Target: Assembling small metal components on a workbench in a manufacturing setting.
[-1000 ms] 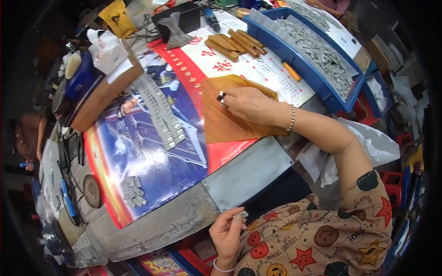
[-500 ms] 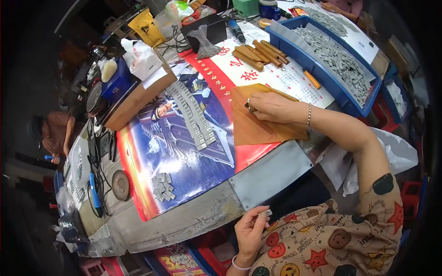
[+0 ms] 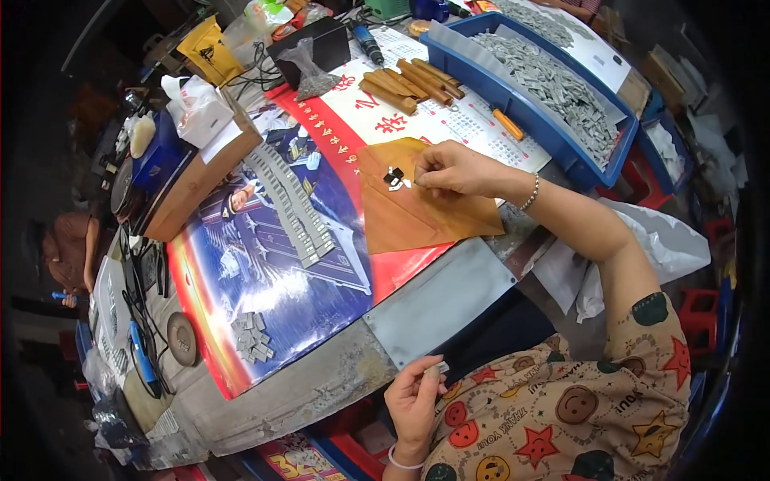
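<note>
My right hand is over an amber translucent sheet, its fingertips pinched together. Whatever they hold, if anything, is too small to make out. Just left of the fingertips, several tiny black and white pieces lie on the sheet. Low in front of my body, my left hand pinches a small pale grey piece between thumb and finger. Two long rows of small grey metal pieces lie on the poster, and a loose heap of grey pieces sits near its front edge.
A blue bin full of grey pieces stands far right, beside an orange-handled tool. Amber rolls lie at the back near a blue screwdriver. A wooden box and cables stand left. Another person is at far left.
My right hand has drawn back to the right, uncovering the tiny black and white pieces on the amber sheet. The whole view has shifted; my left hand keeps its pinch.
</note>
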`<state>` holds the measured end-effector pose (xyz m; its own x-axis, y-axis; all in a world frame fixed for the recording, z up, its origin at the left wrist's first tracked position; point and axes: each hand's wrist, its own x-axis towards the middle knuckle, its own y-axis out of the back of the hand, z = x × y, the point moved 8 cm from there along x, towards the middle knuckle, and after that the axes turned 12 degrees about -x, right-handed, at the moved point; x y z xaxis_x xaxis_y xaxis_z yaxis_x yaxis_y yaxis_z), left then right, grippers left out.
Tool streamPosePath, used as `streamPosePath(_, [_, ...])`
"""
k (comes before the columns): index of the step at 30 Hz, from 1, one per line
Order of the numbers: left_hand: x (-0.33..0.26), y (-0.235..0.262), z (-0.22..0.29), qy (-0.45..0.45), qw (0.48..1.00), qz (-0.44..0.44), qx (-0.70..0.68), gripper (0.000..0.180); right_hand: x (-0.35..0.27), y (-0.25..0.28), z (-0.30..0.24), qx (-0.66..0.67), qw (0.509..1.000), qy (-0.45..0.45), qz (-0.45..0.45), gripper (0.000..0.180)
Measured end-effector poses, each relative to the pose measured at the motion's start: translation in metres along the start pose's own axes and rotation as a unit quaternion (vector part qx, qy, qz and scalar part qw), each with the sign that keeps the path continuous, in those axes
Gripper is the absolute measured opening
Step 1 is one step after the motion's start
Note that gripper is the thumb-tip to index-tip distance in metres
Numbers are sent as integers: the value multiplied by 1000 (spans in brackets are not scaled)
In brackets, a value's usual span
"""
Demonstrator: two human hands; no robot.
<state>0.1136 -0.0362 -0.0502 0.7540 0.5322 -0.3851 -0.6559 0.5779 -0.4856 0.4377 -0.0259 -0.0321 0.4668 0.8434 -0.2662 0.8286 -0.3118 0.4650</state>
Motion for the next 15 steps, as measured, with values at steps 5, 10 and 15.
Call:
streamPosePath(5, [4, -3, 1, -4, 1000, 6, 10, 18, -26, -20, -8, 164, 985, -30, -51, 7])
streamPosePath(10, [13, -5, 15, -34, 998, 41, 27, 17, -72, -73, -27, 202, 960, -53, -185, 11])
streamPosePath(15, [29, -18, 32, -68, 990, 28, 124, 16, -106, -105, -36, 188, 940, -68, -275, 11])
